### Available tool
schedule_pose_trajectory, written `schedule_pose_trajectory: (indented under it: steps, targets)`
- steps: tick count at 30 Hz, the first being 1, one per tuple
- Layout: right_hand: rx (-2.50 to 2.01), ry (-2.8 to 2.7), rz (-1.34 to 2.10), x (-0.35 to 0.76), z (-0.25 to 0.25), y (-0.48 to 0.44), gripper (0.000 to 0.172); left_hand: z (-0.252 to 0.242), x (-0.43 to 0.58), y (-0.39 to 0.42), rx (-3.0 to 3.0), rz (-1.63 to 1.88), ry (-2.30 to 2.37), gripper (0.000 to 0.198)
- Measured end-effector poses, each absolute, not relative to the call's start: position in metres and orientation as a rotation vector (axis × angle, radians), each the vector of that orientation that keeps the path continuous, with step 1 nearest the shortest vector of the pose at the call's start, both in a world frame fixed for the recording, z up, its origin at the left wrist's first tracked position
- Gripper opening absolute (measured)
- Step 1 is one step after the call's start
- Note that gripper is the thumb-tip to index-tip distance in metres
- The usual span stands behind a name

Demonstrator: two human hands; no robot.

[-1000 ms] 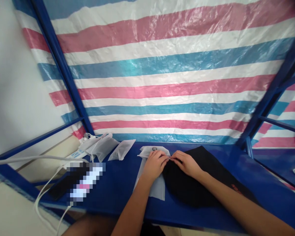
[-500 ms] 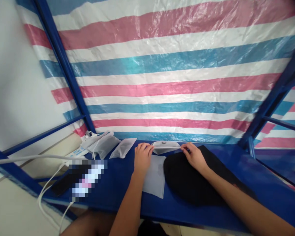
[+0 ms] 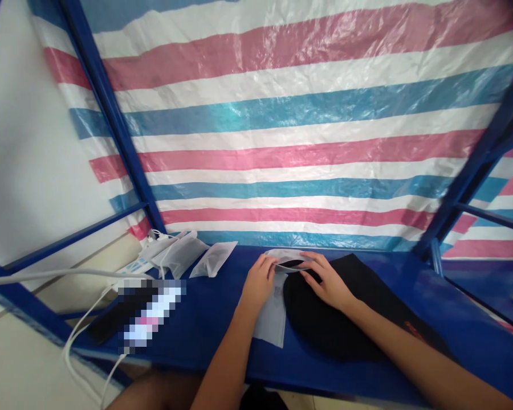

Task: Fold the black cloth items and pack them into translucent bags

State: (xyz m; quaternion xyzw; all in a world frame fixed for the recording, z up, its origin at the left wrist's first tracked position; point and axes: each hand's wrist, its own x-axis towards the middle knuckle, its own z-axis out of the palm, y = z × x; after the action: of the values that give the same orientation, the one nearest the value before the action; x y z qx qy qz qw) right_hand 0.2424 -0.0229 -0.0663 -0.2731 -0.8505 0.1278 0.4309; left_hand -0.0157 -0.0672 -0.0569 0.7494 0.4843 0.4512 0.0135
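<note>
Between my hands is a frosted plastic bag (image 3: 284, 253), its mouth gaping toward me and something dark showing inside. My left hand (image 3: 259, 282) pinches the left end of the mouth. At the right end, my right hand (image 3: 330, 285) grips the rim, thumb and fingers slightly parted. Below my left hand, a second flat frosted bag (image 3: 270, 324) lies on the blue surface, partly covered by that hand. Under my right hand and forearm spreads a black cloth item (image 3: 325, 324) with small orange marking near its right end; its exact kind cannot be made out.
Several more frosted bags (image 3: 211, 261) sit at the back left beside a white power strip (image 3: 139, 266). A phone with a blurred screen (image 3: 154, 316), a dark flat object (image 3: 111, 319) and white cables (image 3: 68, 347) lie left. Blue metal posts (image 3: 111, 114) frame a striped plastic sheet (image 3: 282, 154).
The bag's mouth has gone from a nearly straight, closed edge to a wide gap. My hands have moved closer together, and the dark content now shows.
</note>
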Motion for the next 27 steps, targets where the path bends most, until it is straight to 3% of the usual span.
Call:
schedule_pose_trajectory:
  steps: [17,27]
  targets:
    - [-0.664,-2.15,0.292,0.238,-0.078,-0.012,0.029,-0.055,-0.001,-0.073,2.404,1.285,1.478,0.026]
    - [-0.806,-1.762,0.438,0.243,-0.082,-0.002,0.048,-0.064,-0.003,-0.066,2.061,1.525,1.573,0.058]
